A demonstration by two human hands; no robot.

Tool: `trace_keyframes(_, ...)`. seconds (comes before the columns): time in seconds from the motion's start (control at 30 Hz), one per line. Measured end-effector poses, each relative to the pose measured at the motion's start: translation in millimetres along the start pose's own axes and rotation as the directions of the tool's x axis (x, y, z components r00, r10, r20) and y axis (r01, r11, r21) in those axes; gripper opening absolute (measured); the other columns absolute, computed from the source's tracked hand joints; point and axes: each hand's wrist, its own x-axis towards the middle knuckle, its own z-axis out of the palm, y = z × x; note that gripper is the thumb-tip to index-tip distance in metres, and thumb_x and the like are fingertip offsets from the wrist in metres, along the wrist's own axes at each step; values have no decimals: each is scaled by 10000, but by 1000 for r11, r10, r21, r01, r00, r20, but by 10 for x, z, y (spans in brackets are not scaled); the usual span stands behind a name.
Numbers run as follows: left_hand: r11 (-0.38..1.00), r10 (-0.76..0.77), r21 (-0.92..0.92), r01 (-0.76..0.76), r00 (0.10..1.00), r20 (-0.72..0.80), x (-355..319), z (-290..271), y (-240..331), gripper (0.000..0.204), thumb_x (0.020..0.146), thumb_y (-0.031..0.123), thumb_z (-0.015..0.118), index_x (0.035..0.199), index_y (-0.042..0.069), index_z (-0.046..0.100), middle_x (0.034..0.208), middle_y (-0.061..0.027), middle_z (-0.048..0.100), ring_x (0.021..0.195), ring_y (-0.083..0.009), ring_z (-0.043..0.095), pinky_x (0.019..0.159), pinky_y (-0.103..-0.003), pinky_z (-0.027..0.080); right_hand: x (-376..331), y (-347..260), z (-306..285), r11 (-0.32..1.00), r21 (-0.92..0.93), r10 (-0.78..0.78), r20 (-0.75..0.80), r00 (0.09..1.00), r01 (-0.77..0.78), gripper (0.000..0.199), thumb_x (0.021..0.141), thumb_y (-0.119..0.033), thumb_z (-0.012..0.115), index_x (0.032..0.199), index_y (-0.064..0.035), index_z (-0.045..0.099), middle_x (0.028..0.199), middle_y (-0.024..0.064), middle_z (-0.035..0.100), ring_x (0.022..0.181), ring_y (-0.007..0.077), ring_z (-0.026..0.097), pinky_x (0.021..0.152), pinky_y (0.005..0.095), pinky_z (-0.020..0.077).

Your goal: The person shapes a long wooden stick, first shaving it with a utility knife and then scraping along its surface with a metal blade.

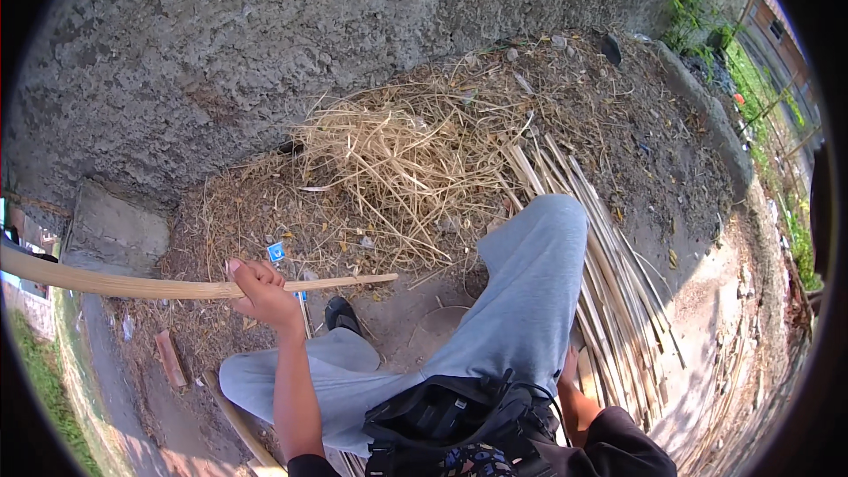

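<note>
Wall (265, 44): rough grey concrete across the upper frame, with bare dirt ground at its foot.

Straw (397, 168): a loose heap of dry stalks and shavings against the wall base.

Strips (618, 283): a stack of split bamboo lengths lying side by side on the ground, partly under the person's right leg.

Person: seated, grey trousers, knees apart, a dark shoe (343, 314) between them. A black bag (450, 424) sits at the waist; it appears shut and its contents cannot be seen. No other container is in view.

Strip (132, 284): one long pale length held roughly level above the ground, running from the left edge to a tapered tip in front of the knees.

Left hand (261, 291): fingers wrapped fully round the strip, towards its tip end.

Right hand (570, 367): mostly hidden behind the right thigh, down by the stack. Whether it grips anything cannot be told.

Handling, as judged: the strip looks light, stiff along its length yet springy, bowing slightly over its span. Split edges are likely sharp and splintery. With one grip so near the tip, the long free end will sag and swing; a second hold farther along would steady it.

Blue scrap (276, 252): small litter just beyond the left hand.
</note>
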Motion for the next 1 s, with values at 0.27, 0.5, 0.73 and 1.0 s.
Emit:
trace_keyframes(0.27, 1000, 14, -16, -14, 999, 30, -45, 78, -13, 453, 1004, 253, 435, 602, 139, 259, 511, 39, 227, 424, -64, 212, 409, -259, 151, -529, 1105, 227, 919, -300, 206, -187, 961, -256, 346, 771, -120, 602, 1086, 10, 540, 938, 187, 579, 917, 343, 584, 797, 418, 459)
trace_keyframes(0.5, 999, -27, -42, 30, 997, 69, -23, 94, -19, 455, 1009, 245, 423, 598, 131, 265, 509, 51, 232, 433, -56, 213, 413, -252, 148, -581, 945, -115, 930, -187, 316, -26, 948, -316, 297, 774, -107, 576, 1043, 18, 553, 884, 174, 587, 851, 327, 592, 766, 407, 466)
trace_keyframes(0.73, 993, -121, 17, 120, 973, 196, 51, 113, -50, 410, 1008, 269, 432, 644, 106, 336, 552, 32, 311, 478, -56, 284, 447, -232, 251, -658, 763, -632, 960, -57, 274, -13, 962, -274, 253, 777, -93, 550, 1000, 26, 566, 829, 162, 595, 785, 311, 600, 736, 395, 473)
trace_keyframes(1.0, 911, -173, -256, 323, 864, 473, 250, 13, -49, 375, 1007, 258, 434, 675, 102, 356, 558, 9, 333, 489, -90, 320, 466, -257, 310, 46, -1882, -2208, 919, 186, -172, -606, 777, 348, 306, 994, -181, 457, 1079, 70, 610, 786, 80, 620, 649, 198, 543, 617, 340, 434)
